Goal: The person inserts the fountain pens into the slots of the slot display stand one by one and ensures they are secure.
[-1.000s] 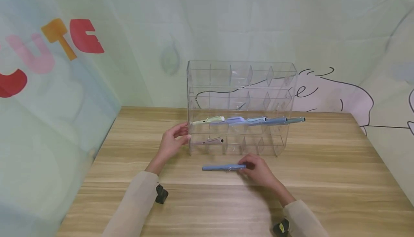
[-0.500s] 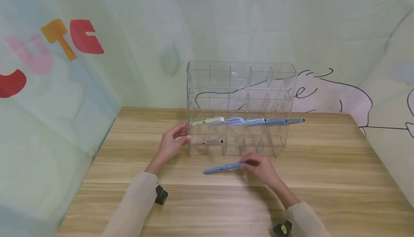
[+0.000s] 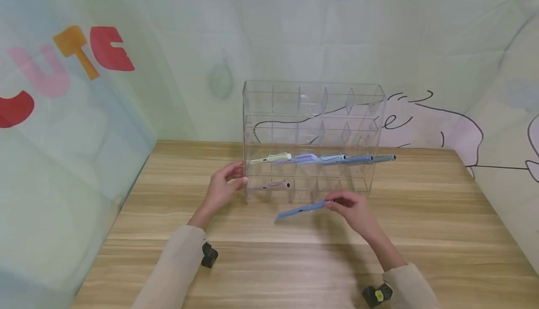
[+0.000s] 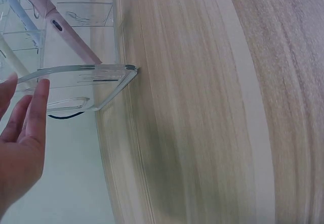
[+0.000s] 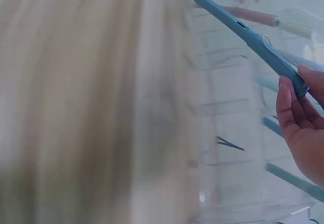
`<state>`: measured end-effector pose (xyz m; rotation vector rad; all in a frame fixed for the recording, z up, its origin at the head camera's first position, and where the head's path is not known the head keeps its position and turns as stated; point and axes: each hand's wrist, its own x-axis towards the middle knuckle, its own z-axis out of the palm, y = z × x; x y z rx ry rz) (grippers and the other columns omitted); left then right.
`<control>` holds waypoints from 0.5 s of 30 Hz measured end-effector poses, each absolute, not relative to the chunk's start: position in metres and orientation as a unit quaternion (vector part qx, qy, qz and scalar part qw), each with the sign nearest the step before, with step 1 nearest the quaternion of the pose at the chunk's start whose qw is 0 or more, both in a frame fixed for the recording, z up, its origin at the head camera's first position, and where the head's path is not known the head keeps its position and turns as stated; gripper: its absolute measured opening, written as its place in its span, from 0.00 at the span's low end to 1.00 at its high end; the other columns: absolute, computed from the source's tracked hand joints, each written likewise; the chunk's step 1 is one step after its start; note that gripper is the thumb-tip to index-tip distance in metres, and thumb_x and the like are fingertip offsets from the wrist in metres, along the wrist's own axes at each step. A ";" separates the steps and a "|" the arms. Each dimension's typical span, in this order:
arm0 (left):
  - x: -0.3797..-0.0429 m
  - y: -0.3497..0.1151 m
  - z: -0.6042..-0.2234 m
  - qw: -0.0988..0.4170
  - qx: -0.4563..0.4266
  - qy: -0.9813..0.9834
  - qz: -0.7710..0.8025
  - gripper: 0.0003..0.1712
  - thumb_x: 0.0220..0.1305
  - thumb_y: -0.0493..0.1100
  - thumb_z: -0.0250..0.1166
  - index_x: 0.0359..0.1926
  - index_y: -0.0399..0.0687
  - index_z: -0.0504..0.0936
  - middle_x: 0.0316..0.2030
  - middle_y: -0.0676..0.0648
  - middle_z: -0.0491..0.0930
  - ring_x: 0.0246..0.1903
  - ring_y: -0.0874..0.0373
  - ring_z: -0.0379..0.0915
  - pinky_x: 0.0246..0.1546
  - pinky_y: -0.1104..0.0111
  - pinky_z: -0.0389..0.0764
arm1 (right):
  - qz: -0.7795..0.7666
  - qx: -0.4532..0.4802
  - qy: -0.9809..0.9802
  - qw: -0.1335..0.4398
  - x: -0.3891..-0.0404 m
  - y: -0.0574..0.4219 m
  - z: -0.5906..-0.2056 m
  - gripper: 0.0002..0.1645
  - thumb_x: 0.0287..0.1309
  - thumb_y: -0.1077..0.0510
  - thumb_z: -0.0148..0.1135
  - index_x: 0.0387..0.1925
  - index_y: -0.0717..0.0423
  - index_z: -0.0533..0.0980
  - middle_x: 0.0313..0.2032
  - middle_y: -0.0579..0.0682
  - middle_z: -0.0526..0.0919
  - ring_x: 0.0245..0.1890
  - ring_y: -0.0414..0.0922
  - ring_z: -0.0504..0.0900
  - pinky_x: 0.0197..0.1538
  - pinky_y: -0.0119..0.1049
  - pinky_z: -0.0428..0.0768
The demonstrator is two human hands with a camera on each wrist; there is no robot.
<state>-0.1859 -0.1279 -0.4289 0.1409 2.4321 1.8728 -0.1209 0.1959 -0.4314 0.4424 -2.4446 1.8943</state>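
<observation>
A clear acrylic pen rack (image 3: 244,126) stands upright on the wooden table. At its left side wall, my left hand (image 3: 221,187) touches the panel with fairly straight fingers (image 4: 36,113). My right hand (image 3: 355,213) pinches a blue pen (image 3: 298,210) by the clip end, between thumb and fingers. Its other end points left and slants down, in front of the rack's lowest row. A pinkish pen (image 3: 275,185) lies in the lowest left compartment. Along the row above are a pale green pen (image 3: 280,157), a lilac pen (image 3: 305,158) and several blue-toned ones.
The rack's two upper rows (image 3: 311,100) show only clear dividers. Behind it hangs a printed cloth backdrop (image 3: 181,79) with cartoon shapes and letters. A small black device (image 3: 209,255) sits at the left wrist, another (image 3: 376,295) at the right.
My right hand has moved right and toward the rack, taking the blue pen along. The pen has tilted, its clip end higher than before. My left hand stays at the rack's side.
</observation>
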 end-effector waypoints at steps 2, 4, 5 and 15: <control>-0.186 -0.128 -0.429 0.034 0.045 0.791 0.609 0.27 0.57 0.29 0.61 0.59 0.36 0.68 0.49 0.34 0.74 0.50 0.45 0.71 0.40 0.71 0.82 | 0.613 0.138 -0.778 0.020 -0.121 0.199 -0.425 0.08 0.52 0.70 0.62 0.35 0.73 0.76 0.34 0.52 0.80 0.33 0.40 0.78 0.37 0.29 0.83; -0.186 -0.128 -0.429 0.036 0.043 0.791 0.609 0.27 0.58 0.29 0.61 0.59 0.36 0.68 0.49 0.35 0.74 0.50 0.45 0.71 0.40 0.72 0.82 | 0.614 0.134 -0.777 0.037 -0.122 0.201 -0.417 0.08 0.52 0.71 0.61 0.35 0.73 0.76 0.34 0.51 0.79 0.32 0.40 0.78 0.37 0.29 0.83; -0.186 -0.128 -0.429 0.037 0.042 0.790 0.610 0.27 0.58 0.29 0.61 0.59 0.36 0.68 0.49 0.35 0.74 0.50 0.45 0.71 0.40 0.72 0.82 | 0.608 0.130 -0.782 0.048 -0.123 0.202 -0.414 0.08 0.51 0.71 0.62 0.34 0.73 0.76 0.34 0.49 0.80 0.32 0.39 0.78 0.36 0.28 0.83; -0.185 -0.127 -0.427 0.039 0.038 0.792 0.608 0.28 0.57 0.29 0.61 0.60 0.36 0.67 0.49 0.35 0.74 0.51 0.45 0.71 0.41 0.72 0.82 | 0.572 0.062 -0.813 0.085 -0.134 0.202 -0.395 0.09 0.54 0.64 0.63 0.36 0.66 0.78 0.34 0.54 0.80 0.32 0.38 0.77 0.36 0.25 0.81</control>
